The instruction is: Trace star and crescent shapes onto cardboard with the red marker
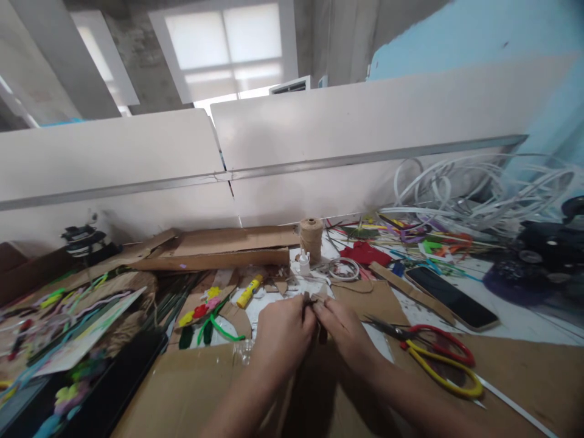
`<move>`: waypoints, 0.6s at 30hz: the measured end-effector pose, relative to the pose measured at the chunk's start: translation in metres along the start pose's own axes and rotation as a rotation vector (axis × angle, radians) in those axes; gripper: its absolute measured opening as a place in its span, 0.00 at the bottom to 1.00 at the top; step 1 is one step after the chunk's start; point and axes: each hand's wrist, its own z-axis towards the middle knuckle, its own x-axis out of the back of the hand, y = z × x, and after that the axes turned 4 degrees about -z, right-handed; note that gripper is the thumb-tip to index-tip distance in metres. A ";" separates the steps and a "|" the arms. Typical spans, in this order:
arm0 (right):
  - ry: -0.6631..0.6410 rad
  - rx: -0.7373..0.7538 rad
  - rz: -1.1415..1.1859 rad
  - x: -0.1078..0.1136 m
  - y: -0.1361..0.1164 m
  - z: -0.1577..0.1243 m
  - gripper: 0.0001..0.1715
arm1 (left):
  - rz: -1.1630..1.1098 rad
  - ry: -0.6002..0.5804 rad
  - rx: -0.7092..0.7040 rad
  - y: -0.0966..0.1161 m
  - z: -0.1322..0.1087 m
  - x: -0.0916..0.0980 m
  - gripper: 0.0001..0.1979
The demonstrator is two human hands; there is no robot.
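The bare left hand (283, 337) and right hand (344, 331) meet at lower centre, clamped together on a small dark-brown strip (311, 305) above a flat brown cardboard sheet (182, 389), with red-and-yellow-handled steel scissors (438, 359) and a spool of tan jute twine (311, 240) apparently kept within easy reach.
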 end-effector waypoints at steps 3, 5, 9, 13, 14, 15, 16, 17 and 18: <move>-0.012 -0.001 0.002 -0.001 0.002 0.001 0.21 | -0.024 0.016 0.012 -0.002 0.002 -0.003 0.12; -0.032 0.006 0.026 -0.003 0.003 0.001 0.21 | -0.074 0.033 0.015 -0.004 0.004 -0.005 0.12; -0.009 0.020 0.067 -0.008 0.007 0.001 0.23 | -0.244 0.055 0.026 -0.015 0.010 -0.010 0.13; 0.039 0.027 0.092 -0.009 0.011 0.002 0.23 | -0.443 0.050 0.040 -0.024 0.014 -0.014 0.12; 0.045 0.029 0.100 -0.009 0.010 0.002 0.23 | -0.488 0.048 0.039 -0.025 0.014 -0.015 0.11; 0.051 0.034 0.110 -0.008 0.009 0.002 0.22 | -0.529 0.046 0.037 -0.025 0.013 -0.015 0.11; 0.055 0.042 0.121 -0.008 0.007 0.002 0.21 | -0.566 0.046 0.034 -0.025 0.013 -0.015 0.10; 0.057 0.051 0.134 -0.007 0.005 0.002 0.20 | -0.598 0.046 0.030 -0.025 0.013 -0.015 0.10; 0.057 0.059 0.147 -0.006 0.003 0.002 0.19 | -0.625 0.046 0.026 -0.025 0.012 -0.014 0.10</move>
